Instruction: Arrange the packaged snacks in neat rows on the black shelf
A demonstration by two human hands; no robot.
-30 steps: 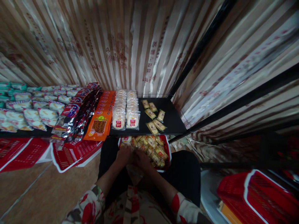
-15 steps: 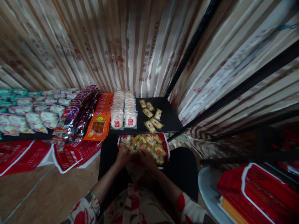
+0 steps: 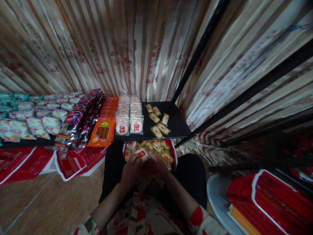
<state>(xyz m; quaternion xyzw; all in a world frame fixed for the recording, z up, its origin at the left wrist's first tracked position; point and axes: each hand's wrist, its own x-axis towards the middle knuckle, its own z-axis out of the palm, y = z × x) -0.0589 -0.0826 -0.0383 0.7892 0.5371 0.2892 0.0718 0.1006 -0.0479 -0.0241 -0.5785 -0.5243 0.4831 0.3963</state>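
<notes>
Between my legs stands a red basket with a white rim, holding many small wrapped snacks. Over its near side, my left hand grips a round white rice cracker packet with a red label. My right hand closes on the packet's right edge. On the black shelf just beyond, two rows of similar rice cracker packets lie overlapped. Several yellow wrapped snacks are scattered to their right.
Left along the shelf lie orange snack bags, dark red packets and white-and-green packets. Red baskets stand below. A black post rises at right, near a grey tub and another red basket.
A white rice cracker packet has come into view between my hands, its red label facing up. Both hands have shifted slightly, while the goods on the shelf stay as they were.
</notes>
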